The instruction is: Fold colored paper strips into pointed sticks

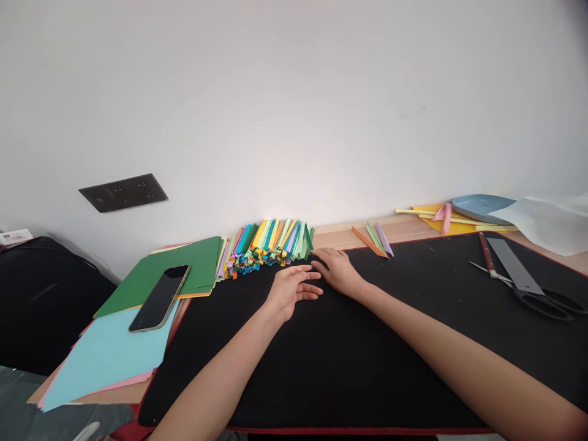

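A thick heap of folded coloured paper strips (266, 245) lies against the wall at the back of the black mat (367, 367). Just in front of its right part is my left hand (290, 290), fingers loosely apart and nothing between them. My right hand (339, 271) rests palm down at the heap's right end, its fingertips by the dark green strips; the fingers are extended and I see nothing held. Whether those fingertips touch the strips I cannot tell. To the right, several folded strips, orange (369, 241), green and purple, lie apart from the heap.
At left, a phone (160, 299) lies on stacked green (184, 263) and light blue paper (110, 355). On the right are scissors (542, 303), a grey metal blade (514, 264) and a red-handled knife (487, 252). Behind them stands a blue plate (482, 206) by yellow paper.
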